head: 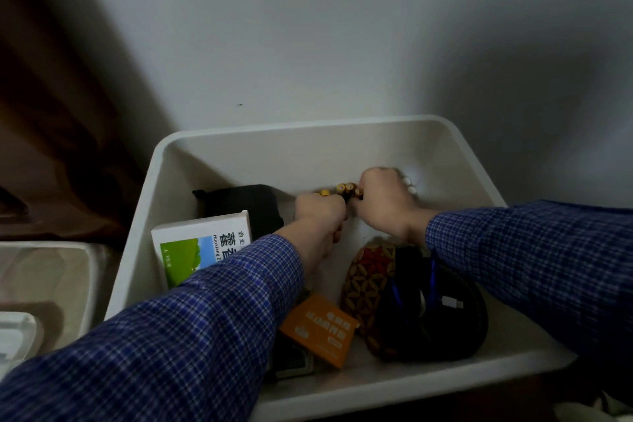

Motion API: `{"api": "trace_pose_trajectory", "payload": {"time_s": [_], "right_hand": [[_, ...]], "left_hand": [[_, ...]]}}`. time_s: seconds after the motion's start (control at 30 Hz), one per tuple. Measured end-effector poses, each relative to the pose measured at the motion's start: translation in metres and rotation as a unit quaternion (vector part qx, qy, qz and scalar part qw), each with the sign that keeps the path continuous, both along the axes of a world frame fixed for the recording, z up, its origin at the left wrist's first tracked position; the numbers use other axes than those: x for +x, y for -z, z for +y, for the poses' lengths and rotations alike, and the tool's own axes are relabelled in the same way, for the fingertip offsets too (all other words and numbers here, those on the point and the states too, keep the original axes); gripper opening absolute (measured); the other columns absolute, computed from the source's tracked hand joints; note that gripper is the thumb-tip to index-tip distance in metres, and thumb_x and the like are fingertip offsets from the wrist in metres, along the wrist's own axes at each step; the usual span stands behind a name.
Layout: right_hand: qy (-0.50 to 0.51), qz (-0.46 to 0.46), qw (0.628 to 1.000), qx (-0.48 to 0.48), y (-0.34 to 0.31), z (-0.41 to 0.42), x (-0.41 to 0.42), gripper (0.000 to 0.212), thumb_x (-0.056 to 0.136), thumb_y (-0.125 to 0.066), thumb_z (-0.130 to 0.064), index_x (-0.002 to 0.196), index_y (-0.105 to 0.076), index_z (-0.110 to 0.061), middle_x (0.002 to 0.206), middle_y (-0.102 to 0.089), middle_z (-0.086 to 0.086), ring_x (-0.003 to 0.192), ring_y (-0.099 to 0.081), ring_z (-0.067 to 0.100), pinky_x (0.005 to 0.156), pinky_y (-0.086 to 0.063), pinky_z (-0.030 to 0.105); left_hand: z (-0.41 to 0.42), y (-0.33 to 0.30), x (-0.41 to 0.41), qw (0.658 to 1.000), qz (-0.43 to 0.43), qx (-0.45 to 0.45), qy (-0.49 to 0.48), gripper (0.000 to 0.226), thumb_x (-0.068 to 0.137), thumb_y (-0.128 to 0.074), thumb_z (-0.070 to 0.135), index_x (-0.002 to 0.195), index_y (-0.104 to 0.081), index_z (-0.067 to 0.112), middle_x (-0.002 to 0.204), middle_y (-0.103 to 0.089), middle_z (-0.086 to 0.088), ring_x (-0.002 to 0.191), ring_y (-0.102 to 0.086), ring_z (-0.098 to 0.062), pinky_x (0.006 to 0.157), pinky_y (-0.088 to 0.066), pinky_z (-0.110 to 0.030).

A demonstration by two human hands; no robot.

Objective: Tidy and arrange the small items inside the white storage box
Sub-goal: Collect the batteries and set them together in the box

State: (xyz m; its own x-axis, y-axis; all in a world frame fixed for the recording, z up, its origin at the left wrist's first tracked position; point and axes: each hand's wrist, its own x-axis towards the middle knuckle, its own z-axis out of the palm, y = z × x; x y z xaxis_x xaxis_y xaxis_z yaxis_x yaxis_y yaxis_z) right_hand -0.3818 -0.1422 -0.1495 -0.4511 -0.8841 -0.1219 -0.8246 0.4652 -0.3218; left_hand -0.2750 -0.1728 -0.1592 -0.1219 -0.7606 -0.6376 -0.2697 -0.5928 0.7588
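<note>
While my fingers curl shut around a string of yellow wooden beads [346, 189], my left hand [320, 216] pinches one end and my right hand [383, 205] grips the other, both held low near the far wall of the white storage box [301, 134]. Some white beads [409, 184] show past my right knuckles (I cannot tell whether they belong to the same string). Left of my hands lie a black pouch [245, 202] and a green-and-white medicine box [191, 243]; nearer me sit an orange packet [320, 329] and a patterned case [370, 284] holding cables.
</note>
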Motion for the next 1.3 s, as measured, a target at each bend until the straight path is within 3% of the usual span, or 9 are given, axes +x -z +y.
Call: {"api": "trace_pose_trajectory", "payload": {"time_s": [0.23,0.37,0.5,0.63,0.73,0.87,1.0,1.13,1.3], "right_hand": [[0.076,-0.041,0.996,-0.020,0.005,-0.005,0.002,0.011,0.078,-0.077,-0.020,0.083,-0.074,-0.010,0.082,-0.069,0.007,0.072,-0.065,0.023,0.055,-0.049,0.022],[0.094,-0.031,0.995,-0.030,0.005,-0.006,0.003,0.019,0.080,-0.076,-0.025,0.082,-0.074,-0.006,0.076,-0.066,0.009,0.066,-0.062,0.023,0.045,-0.033,0.017],[0.090,-0.033,0.995,-0.035,0.006,-0.007,0.005,0.029,0.078,-0.080,-0.034,0.076,-0.070,-0.007,0.073,-0.061,0.009,0.074,-0.067,0.027,0.054,-0.037,0.023],[0.091,-0.053,0.994,-0.033,0.005,-0.006,0.005,0.031,0.077,-0.083,-0.034,0.083,-0.074,-0.005,0.082,-0.070,0.013,0.079,-0.069,0.028,0.057,-0.043,0.025],[0.094,-0.068,0.993,-0.031,0.002,-0.004,0.007,0.025,0.076,-0.083,-0.027,0.083,-0.073,-0.005,0.080,-0.069,0.011,0.076,-0.066,0.025,0.056,-0.038,0.022],[0.109,-0.065,0.992,-0.008,0.002,-0.005,0.010,0.020,0.079,-0.077,-0.013,0.095,-0.073,-0.002,0.089,-0.072,0.013,0.080,-0.066,0.025,0.058,-0.039,0.022],[0.106,-0.055,0.993,0.013,0.001,-0.005,0.011,0.016,0.081,-0.073,-0.005,0.097,-0.072,-0.003,0.083,-0.064,0.007,0.074,-0.058,0.021,0.056,-0.039,0.020],[0.110,-0.064,0.991,0.024,0.002,-0.005,0.012,0.014,0.081,-0.071,-0.002,0.095,-0.072,-0.004,0.078,-0.059,0.005,0.071,-0.056,0.019,0.044,-0.030,0.017],[0.121,-0.083,0.989,0.013,0.002,-0.005,0.012,0.013,0.082,-0.069,-0.002,0.095,-0.072,-0.005,0.086,-0.068,0.008,0.077,-0.061,0.020,0.055,-0.039,0.019]], "left_hand": [[-0.003,0.010,-0.001,1.000,0.005,-0.001,0.007,0.012,0.083,-0.059,0.001,0.073,-0.056,0.006,0.069,-0.059,-0.013,0.041,-0.039,-0.016,0.039,-0.028,-0.019],[-0.004,0.012,-0.003,1.000,0.007,-0.001,0.019,0.014,0.083,-0.061,-0.001,0.075,-0.055,0.009,0.060,-0.050,-0.009,0.042,-0.041,-0.018,0.037,-0.030,-0.017],[-0.005,0.015,-0.005,0.999,0.021,-0.005,0.025,0.009,0.085,-0.060,0.000,0.088,-0.058,0.009,0.061,-0.051,-0.010,0.043,-0.042,-0.018,0.036,-0.029,-0.016],[-0.004,0.013,-0.005,0.999,0.035,-0.024,0.034,0.021,0.087,-0.059,-0.001,0.105,-0.066,0.005,0.062,-0.054,-0.008,0.040,-0.043,-0.015,0.034,-0.030,-0.015],[-0.003,0.012,-0.006,0.998,0.039,-0.020,0.035,0.018,0.087,-0.058,-0.002,0.100,-0.065,0.010,0.058,-0.053,-0.008,0.032,-0.040,-0.013,0.034,-0.029,-0.015],[-0.003,0.013,-0.005,0.998,0.040,-0.023,0.034,0.025,0.087,-0.062,-0.002,0.110,-0.066,0.007,0.057,-0.053,-0.007,0.033,-0.040,-0.012,0.035,-0.029,-0.015],[-0.003,0.014,-0.005,0.998,0.042,-0.018,0.031,0.028,0.087,-0.058,-0.003,0.112,-0.066,0.005,0.059,-0.054,-0.009,0.034,-0.040,-0.013,0.035,-0.029,-0.014],[-0.004,0.015,-0.005,0.999,0.041,-0.005,0.021,0.016,0.088,-0.061,0.000,0.101,-0.065,0.007,0.056,-0.053,-0.008,0.035,-0.041,-0.014,0.034,-0.029,-0.014],[-0.003,0.014,-0.004,0.999,0.039,0.002,0.022,0.009,0.089,-0.060,0.001,0.086,-0.060,0.009,0.057,-0.051,-0.009,0.036,-0.040,-0.015,0.035,-0.029,-0.013]]}}
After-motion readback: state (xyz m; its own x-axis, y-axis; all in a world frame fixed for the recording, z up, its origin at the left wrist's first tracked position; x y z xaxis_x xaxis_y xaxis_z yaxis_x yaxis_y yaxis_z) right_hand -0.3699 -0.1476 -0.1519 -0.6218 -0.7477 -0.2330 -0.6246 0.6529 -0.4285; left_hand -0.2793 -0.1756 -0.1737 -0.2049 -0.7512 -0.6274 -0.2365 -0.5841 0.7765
